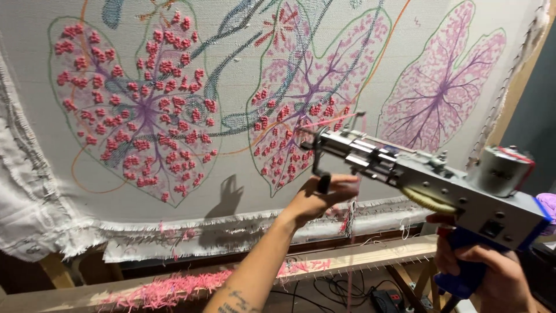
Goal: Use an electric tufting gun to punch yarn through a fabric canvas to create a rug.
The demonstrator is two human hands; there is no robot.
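A grey metal tufting gun [440,174] with a blue grip points its needle at a white cloth [243,174] stretched on a wooden frame. My right hand [489,278] is wrapped around the blue pistol grip at the lower right. My left hand [321,200] grips the gun's black front handle under the barrel. Pink yarn [333,120] feeds into the needle tip, which sits against the middle leaf outline [313,93]. The left leaf [139,110] carries many pink tufted spots; the right leaf [446,87] is only drawn.
The frame's lower wooden bar [359,258] has pink yarn scraps [168,287] lying on it. Frayed cloth edges [174,232] hang along the bottom and left. Black cables and a power strip [385,298] lie on the floor below.
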